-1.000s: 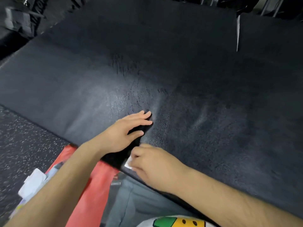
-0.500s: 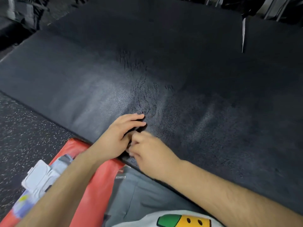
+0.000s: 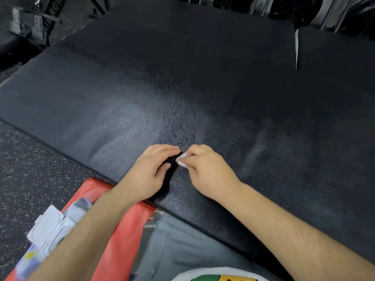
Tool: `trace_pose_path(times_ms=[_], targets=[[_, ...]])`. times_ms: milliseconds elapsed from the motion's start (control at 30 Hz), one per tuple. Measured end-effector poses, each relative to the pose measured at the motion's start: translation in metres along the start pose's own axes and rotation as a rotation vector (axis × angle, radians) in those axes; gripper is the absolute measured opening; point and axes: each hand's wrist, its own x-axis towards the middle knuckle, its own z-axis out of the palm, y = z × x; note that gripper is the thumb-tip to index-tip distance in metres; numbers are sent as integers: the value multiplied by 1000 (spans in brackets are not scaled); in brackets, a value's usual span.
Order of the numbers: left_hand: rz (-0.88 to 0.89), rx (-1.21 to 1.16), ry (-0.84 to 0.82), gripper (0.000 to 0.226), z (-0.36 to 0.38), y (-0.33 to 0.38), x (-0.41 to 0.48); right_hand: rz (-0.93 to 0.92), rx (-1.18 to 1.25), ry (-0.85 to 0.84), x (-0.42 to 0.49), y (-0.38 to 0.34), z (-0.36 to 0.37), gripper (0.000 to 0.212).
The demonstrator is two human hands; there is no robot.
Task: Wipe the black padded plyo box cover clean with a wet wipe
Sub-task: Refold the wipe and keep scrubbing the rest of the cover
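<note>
The black padded plyo box cover point(image 3: 233, 94) fills most of the view, with a greyish sheen and fine cracks near its middle. My right hand point(image 3: 205, 171) pinches a small white wet wipe point(image 3: 181, 160) against the cover near its front edge. My left hand point(image 3: 148, 173) rests on the cover just left of the wipe, fingers bent, holding nothing that I can see. The two hands almost touch at the fingertips.
A red pad point(image 3: 119, 230) lies by the cover's front edge on the speckled rubber floor point(image 3: 30, 175). A wet-wipe pack with a white lid point(image 3: 48, 230) sits on it under my left forearm. Dark gym gear point(image 3: 26, 21) stands at the back left.
My right hand has carried the wipe forward onto the cover, away from the front edge. My left hand has curled its fingers and stayed beside it.
</note>
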Motion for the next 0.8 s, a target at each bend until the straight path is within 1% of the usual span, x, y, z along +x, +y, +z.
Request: trace_pose_path(times_ms=[67, 100, 200, 233, 300, 367, 433, 500, 533, 600, 667, 700, 800], targets=[[-32, 12, 24, 50, 3, 4, 1, 96, 2, 89, 11, 8, 1, 25], [-44, 18, 37, 51, 5, 5, 3, 98, 9, 101, 13, 6, 3, 25], [-78, 48, 62, 51, 8, 6, 8, -19, 34, 7, 3, -4, 2, 29], [-85, 62, 62, 51, 9, 6, 9, -14, 41, -9, 5, 1, -2, 31], [-81, 91, 59, 51, 9, 7, 12, 71, 22, 19, 21, 21, -9, 33], [-89, 106, 63, 52, 11, 9, 14, 125, 17, 79, 35, 26, -9, 30], [-115, 116, 75, 52, 13, 11, 16, 93, 29, 94, 32, 14, 0, 28], [-133, 134, 75, 50, 14, 10, 18, 12, 54, 51, 17, 9, 1, 27], [-141, 146, 67, 49, 14, 9, 18, 8, 55, 46, 16, 14, -2, 27], [-150, 168, 53, 49, 14, 9, 21, 90, 41, 82, 30, 34, -7, 29], [-161, 180, 49, 50, 16, 14, 25, 163, 53, 137, 45, 38, -8, 29], [-172, 180, 49, 49, 17, 18, 26, 163, 50, 150, 47, 34, -6, 29], [-153, 198, 55, 40, 19, 20, 21, 47, 48, 94, 29, 24, -2, 36]])
